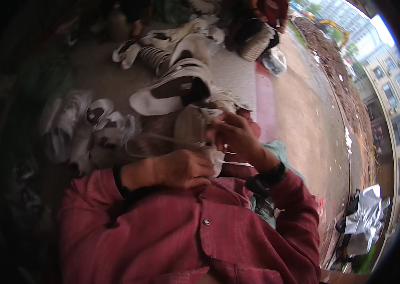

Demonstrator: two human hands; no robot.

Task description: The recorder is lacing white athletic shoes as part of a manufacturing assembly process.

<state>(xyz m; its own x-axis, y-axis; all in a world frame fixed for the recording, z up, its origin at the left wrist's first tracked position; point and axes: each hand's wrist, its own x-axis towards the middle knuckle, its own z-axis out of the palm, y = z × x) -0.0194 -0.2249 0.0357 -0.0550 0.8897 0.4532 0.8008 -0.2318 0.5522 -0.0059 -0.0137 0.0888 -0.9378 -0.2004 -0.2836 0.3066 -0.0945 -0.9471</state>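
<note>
A pale beige shoe (188, 125) lies in my lap, between my hands. My left hand (186, 168) is closed at its near end, fingers curled against the white part. My right hand (240, 139) is bent over the shoe's opening, with thumb and fingers pinched together on a thin white shoelace (238, 164); motion blurs the fingertips. Loose lace ends hang below this hand, and a blurred strand runs off to the left. Just beyond is a stack of brown-and-white shoes (157, 97), soles and sides showing.
More shoes (98, 111) lie in a pile at the left. Another person's hand (258, 14) is by a pale shoe (256, 42) at the far side. A clear plastic bag (274, 61) rests on the ground nearby. Silver sheeting (365, 220) stands at the right.
</note>
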